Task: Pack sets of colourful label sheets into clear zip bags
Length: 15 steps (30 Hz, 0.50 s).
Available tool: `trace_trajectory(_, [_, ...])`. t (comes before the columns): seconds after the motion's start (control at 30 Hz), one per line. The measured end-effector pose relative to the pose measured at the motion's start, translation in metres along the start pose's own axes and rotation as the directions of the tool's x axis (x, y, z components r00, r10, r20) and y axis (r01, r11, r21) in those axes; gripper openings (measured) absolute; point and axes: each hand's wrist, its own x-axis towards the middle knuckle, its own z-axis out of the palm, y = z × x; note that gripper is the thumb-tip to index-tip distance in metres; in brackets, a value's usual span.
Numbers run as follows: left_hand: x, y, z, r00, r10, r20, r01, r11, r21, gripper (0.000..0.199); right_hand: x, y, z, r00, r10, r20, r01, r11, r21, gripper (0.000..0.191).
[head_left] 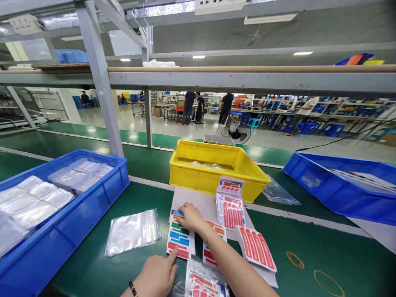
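A sheet of coloured stickers (pixel 179 238) in blue, green and red lies in front of me on a stack. My right hand (pixel 192 218) is at its upper edge, fingers closed on the sheet there. My left hand (pixel 157 273) rests lower down, its index finger stretched out and touching the sheet's bottom edge. Under my right forearm is a second sticker stack (pixel 215 226), partly hidden. Nearest me, a clear bag with sticker sheets (pixel 206 284) lies on the bench. To the left sits a pile of clear zip bags (pixel 133 232).
A yellow bin (pixel 201 178) stands ahead, with filled sticker bags (pixel 230 211) before it. Red sticker sheets (pixel 257 248) and rubber bands (pixel 295 260) lie right. Blue bins stand at left (pixel 89 218) and right (pixel 321 185). A metal post (pixel 100 82) rises behind.
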Motion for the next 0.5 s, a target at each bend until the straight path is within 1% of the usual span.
trace_trajectory(0.17, [0.002,0.002,-0.001,1.0,0.018,-0.016,-0.019,0.999,-0.027,0.051,-0.007,-0.004,-0.001,0.999,0.008,-0.037,-0.007,1.0,0.006,0.033])
trace_trajectory(0.33, [0.002,0.003,0.0,0.999,-0.003,-0.042,0.0,0.997,-0.078,0.051,-0.017,-0.002,-0.009,0.998,-0.009,-0.059,0.013,0.997,0.074,0.034])
trace_trajectory(0.4, [0.003,0.003,0.002,0.999,0.004,-0.041,-0.007,0.998,-0.07,0.052,-0.018,-0.002,-0.012,0.998,-0.013,-0.065,0.02,0.994,0.106,0.034])
trace_trajectory(0.5, [0.003,0.0,0.004,0.999,0.024,-0.038,-0.026,0.999,-0.048,0.052,-0.018,0.002,-0.017,0.996,0.001,-0.084,0.013,0.986,0.165,0.023])
